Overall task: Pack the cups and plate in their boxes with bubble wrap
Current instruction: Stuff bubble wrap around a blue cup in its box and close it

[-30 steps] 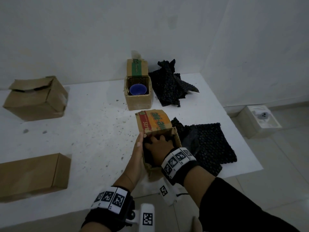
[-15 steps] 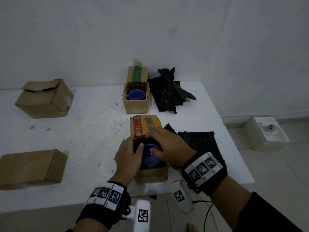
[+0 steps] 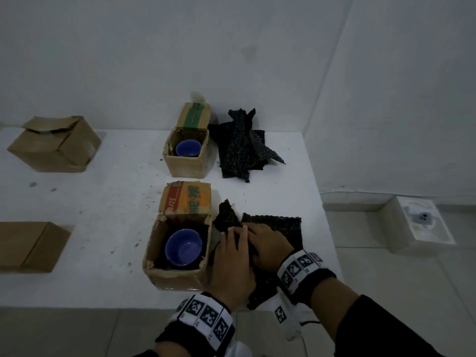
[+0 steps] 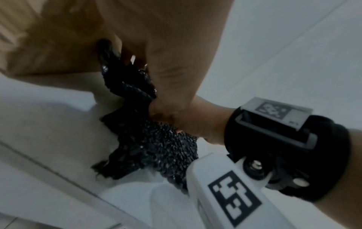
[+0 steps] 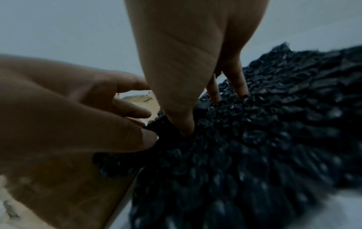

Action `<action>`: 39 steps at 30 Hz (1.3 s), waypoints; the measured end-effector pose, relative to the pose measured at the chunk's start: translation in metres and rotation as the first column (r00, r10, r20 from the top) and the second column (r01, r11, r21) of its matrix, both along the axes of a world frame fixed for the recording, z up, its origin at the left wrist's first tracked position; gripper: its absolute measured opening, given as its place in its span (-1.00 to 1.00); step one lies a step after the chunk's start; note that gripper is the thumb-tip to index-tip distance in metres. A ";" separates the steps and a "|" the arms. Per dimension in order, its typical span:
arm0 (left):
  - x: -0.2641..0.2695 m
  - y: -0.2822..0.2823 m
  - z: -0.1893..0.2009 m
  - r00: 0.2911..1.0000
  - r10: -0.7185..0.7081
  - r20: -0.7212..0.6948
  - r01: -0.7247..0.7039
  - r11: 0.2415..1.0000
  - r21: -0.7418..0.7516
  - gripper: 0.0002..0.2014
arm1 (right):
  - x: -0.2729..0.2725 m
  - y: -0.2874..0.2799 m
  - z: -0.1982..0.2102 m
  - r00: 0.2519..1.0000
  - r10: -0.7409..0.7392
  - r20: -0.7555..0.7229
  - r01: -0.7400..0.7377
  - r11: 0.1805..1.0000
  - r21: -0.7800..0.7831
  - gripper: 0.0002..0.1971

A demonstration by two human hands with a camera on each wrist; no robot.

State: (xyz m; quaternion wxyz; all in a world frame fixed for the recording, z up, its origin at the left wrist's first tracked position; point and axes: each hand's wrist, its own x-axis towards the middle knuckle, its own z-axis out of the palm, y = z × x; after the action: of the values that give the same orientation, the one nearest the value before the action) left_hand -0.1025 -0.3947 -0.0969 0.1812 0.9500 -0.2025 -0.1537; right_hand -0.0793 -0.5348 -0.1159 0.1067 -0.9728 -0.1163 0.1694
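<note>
Two blue cups sit in two open boxes: near cup (image 3: 183, 247) in near box (image 3: 177, 276), far cup (image 3: 188, 148) in far box (image 3: 185, 166) at 12 o'clock. Two black bubble-wrap pieces: far heap (image 3: 242, 148) and near sheet (image 3: 280, 225), the latter at the near box's 3 o'clock, pressed by the flat right hand (image 3: 268, 246) and, apparently, pinched by the left hand (image 3: 231, 261).

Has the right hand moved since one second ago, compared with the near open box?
Yes. The right hand has gone rightward out of the near box and now lies on the black bubble wrap beside it.
</note>
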 end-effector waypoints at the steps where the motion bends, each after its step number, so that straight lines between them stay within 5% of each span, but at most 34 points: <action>1: 0.000 -0.003 -0.005 1.000 0.017 0.006 -0.018 0.997 0.070 -0.16 | 0.000 -0.002 -0.008 1.000 -0.006 0.015 0.006 1.000 -0.012 -0.28; 5: 0.005 -0.014 -0.012 0.996 0.076 0.052 -0.086 0.967 0.241 -0.15 | 0.006 -0.005 -0.019 0.994 -0.052 0.095 0.055 0.998 -0.029 -0.53; 9: 0.011 -0.016 -0.013 0.984 0.065 0.165 -0.103 0.967 0.232 -0.21 | 0.011 -0.010 -0.017 0.975 -0.157 0.159 0.140 0.984 0.114 -0.73; 16: 0.021 -0.017 0.022 0.961 0.147 0.235 -0.121 0.985 -0.121 -0.46 | 0.019 -0.020 -0.005 0.921 -0.344 0.185 0.244 0.876 0.417 -0.81; 21: 0.033 0.000 0.057 0.946 0.211 0.245 -0.091 0.901 -0.424 -0.80 | 0.027 -0.015 0.031 0.880 -0.344 0.329 0.074 0.782 0.618 -0.89; 26: 0.049 0.051 0.086 0.951 0.259 0.168 -0.112 0.797 -0.594 -0.76 | 0.034 0.009 0.083 0.927 -0.302 0.223 0.009 0.611 0.792 -0.81; 29: 0.053 0.086 0.094 0.961 0.269 0.065 -0.184 0.797 -0.575 -0.74 | 0.038 0.033 0.102 0.937 -0.196 0.289 -0.077 0.690 0.719 -0.80; 33: 0.051 0.122 0.078 0.970 0.232 0.067 -0.187 0.897 -0.400 -0.78 | 0.037 0.070 0.104 0.973 0.013 0.232 -0.127 0.866 0.484 -0.65; 39: 0.046 0.151 0.049 0.995 0.050 0.090 -0.031 0.979 -0.202 -0.79 | 0.022 0.109 0.095 0.964 0.259 0.051 -0.264 0.952 0.152 -0.70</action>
State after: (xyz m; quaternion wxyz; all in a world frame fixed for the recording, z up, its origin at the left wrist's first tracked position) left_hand -0.0567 -0.2439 -0.0474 0.2692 0.9371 -0.2060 -0.0836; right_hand -0.0576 -0.4258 -0.0212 0.1578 -0.9398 -0.2588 0.1575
